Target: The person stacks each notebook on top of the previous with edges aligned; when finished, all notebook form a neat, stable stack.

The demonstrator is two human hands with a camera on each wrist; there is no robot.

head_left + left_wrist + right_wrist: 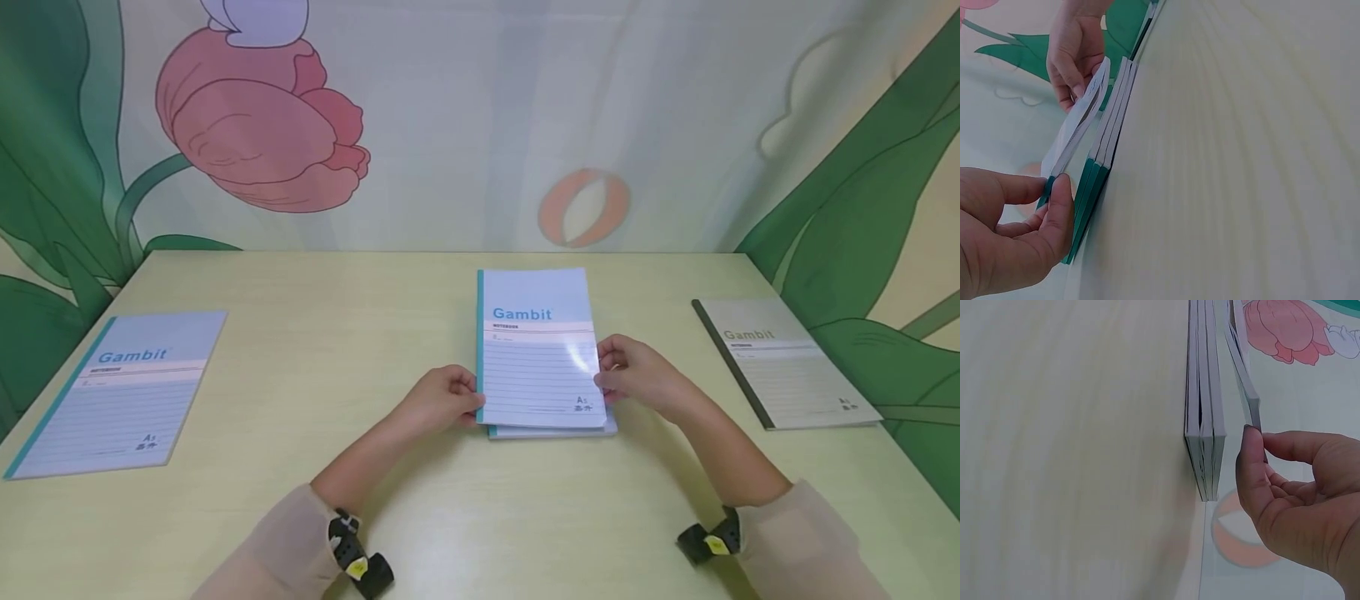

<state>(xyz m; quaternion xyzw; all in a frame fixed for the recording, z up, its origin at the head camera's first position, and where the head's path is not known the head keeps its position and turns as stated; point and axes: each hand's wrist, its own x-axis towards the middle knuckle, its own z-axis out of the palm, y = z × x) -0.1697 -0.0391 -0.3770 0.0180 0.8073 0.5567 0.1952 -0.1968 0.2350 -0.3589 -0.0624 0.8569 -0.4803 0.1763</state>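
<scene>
A blue-spined Gambit notebook [536, 358] is held just above a small stack of notebooks [551, 432] in the middle of the table. My left hand [442, 397] pinches its spine edge between thumb and fingers. On the opposite edge, my right hand [645, 375] pinches it the same way. A gap shows between the raised notebook [1079, 128] and the stack [1102, 147] in the left wrist view. The right wrist view shows the stack's page edges [1204, 425] lying flat on the table, with the raised notebook [1246, 387] apart from them.
At the left of the table [300, 333] lies another blue-spined notebook [123, 392]. A grey notebook with a black spine [783, 362] lies at the right edge. Behind the table hangs a curtain [450, 125] printed with flowers and leaves.
</scene>
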